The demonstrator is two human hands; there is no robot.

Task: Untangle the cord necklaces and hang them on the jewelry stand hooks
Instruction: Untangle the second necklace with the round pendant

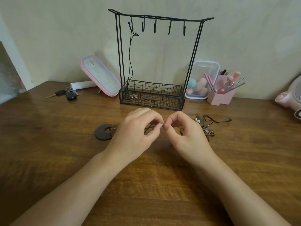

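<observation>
Cord (149, 128) mostly hidden; L hand (138, 129) & R hand (185, 134) fingers (155, 118) both pinch it.

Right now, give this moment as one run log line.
step: untangling | left hand: pinches brown cord | right hand: pinches same cord | stand: one black necklace on leftmost hook | tangle: beside right hand

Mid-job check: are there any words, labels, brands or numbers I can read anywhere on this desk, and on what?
No text is readable in this view.
Pink mirror: it has a small oval mark near its top edge, too small to read.
Key fobs: no legible marking.
Brown cord necklace, pinched between the left hand and right hand: no tag shows.
</observation>
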